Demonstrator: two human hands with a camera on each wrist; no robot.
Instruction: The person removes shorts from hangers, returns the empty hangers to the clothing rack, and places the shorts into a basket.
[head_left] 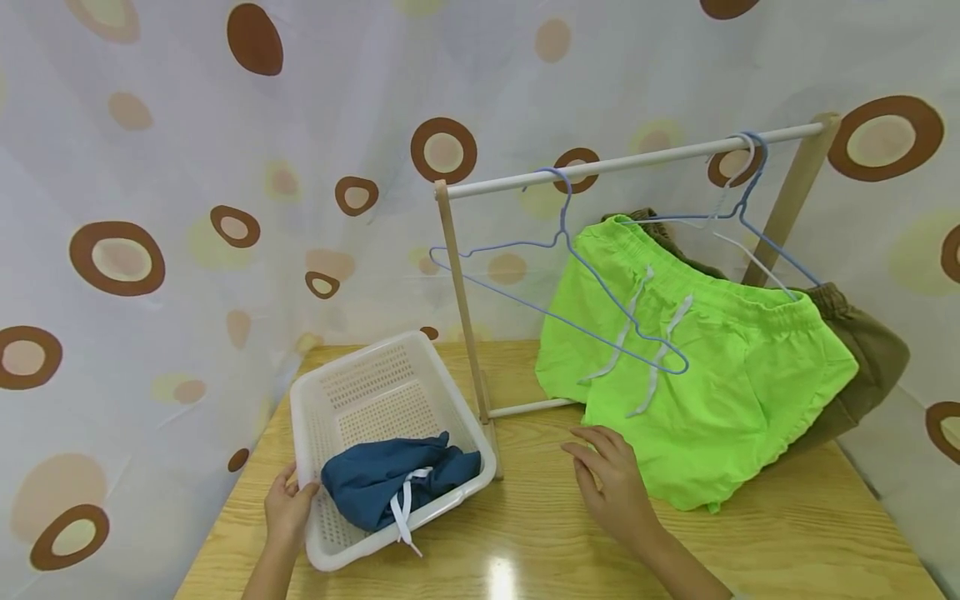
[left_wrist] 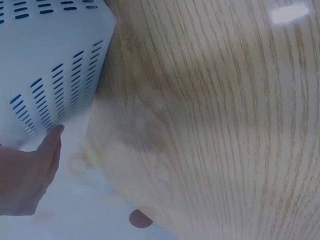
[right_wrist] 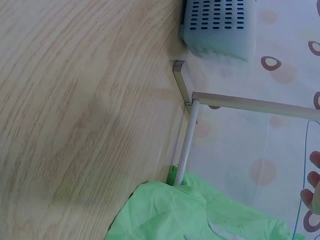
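A white plastic basket (head_left: 375, 367) stands on the table, and my left hand (head_left: 288, 504) grips its left rim. The left wrist view shows that hand's fingers (left_wrist: 50, 147) against the perforated basket wall (left_wrist: 60, 85). Crumpled inside the basket lies a dark blue garment (head_left: 382, 479) with a white drawstring. My right hand (head_left: 611, 479) is in front of the rack, holding nothing, its fingers loosely bent. Close beyond it hang bright green shorts (head_left: 705, 358) with white drawstrings. A bare blue hanger (head_left: 562, 242) hangs from the rack's bar, overlapping the shorts in the head view.
The clothes rack has a white top bar (head_left: 637, 160) and wooden posts (head_left: 461, 300). Behind the green shorts hang brown shorts (head_left: 862, 358); a white hanger (head_left: 738, 167) and another blue hanger (head_left: 761, 167) carry the shorts. A patterned curtain (head_left: 187, 333) surrounds the wooden table (head_left: 540, 517).
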